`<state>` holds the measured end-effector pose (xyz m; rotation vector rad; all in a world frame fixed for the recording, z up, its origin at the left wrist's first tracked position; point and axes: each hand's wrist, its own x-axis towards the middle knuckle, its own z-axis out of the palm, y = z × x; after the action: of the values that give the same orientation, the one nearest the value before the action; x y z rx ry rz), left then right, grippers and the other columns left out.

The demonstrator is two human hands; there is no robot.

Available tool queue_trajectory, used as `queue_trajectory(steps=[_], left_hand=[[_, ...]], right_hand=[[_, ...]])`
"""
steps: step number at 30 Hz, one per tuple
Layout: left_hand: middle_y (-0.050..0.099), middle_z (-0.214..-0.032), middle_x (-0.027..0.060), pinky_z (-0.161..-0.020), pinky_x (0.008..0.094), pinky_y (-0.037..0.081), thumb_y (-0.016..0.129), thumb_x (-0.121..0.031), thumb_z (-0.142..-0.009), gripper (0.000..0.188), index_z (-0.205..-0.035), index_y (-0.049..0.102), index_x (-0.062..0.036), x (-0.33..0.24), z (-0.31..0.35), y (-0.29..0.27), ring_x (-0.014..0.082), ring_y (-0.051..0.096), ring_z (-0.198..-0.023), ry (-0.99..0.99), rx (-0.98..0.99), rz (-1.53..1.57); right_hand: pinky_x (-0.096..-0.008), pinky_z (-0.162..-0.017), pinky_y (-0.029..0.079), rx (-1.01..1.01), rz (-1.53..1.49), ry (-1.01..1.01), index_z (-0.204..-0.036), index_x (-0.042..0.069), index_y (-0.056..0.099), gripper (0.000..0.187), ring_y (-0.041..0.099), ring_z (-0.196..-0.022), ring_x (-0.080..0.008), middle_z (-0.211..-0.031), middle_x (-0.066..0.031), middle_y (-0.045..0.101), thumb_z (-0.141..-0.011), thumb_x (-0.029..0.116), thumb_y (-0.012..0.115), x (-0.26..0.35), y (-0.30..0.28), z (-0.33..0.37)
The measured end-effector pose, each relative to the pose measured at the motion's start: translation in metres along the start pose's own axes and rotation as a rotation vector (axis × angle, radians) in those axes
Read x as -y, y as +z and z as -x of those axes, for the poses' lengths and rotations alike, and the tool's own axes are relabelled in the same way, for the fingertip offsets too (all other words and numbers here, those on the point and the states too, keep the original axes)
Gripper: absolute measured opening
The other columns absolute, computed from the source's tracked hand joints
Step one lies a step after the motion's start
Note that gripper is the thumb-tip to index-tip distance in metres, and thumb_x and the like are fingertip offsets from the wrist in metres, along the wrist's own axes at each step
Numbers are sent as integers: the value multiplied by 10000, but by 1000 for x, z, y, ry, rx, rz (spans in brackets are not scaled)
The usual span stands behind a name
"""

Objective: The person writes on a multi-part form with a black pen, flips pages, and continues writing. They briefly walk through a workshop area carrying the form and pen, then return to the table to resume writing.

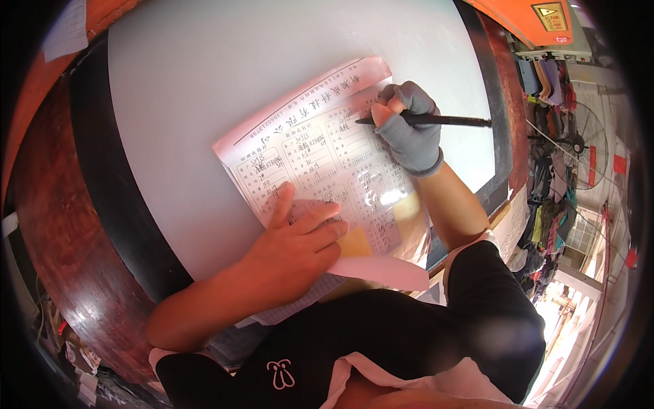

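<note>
A glossy sheet of printed labels (351,82), pinkish in the light, lies slanted on a pale grey work surface (197,75). Several labels bear handwriting, and yellow backing shows in patches near the lower part. My bare left hand (293,249) rests on the lower left of the sheet, fingers spread out. In a grey fingerless glove, my right hand (412,129) grips a black pen (453,120). The pen's tip meets the sheet at a label in the upper right, or hovers just over it; I cannot tell which. The sheet's near edge curls up close to my body.
Lined paper (300,300) sticks out under my left forearm. Black strips (112,170) border the work surface, with reddish-brown wood (68,232) beyond. Orange machine parts (524,20) stand at the far corners. Off to the right are a fan (575,143) and hanging cloths (545,78).
</note>
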<state>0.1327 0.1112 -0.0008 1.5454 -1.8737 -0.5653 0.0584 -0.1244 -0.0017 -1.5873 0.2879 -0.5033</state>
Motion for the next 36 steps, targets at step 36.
queue_trajectory(steps=[36], left_hand=[[570,-1119,61,-992,691,159,540,-98,-757,72,-782,593,-55,0,-1,-1,252,433,-1210,2,14,-9]], right_hand=[[-225,-572,400,137,270,-113,-731,102,430,257,422,-620,-87,-697,-11,479,-781,-87,597,-2,-4,1]])
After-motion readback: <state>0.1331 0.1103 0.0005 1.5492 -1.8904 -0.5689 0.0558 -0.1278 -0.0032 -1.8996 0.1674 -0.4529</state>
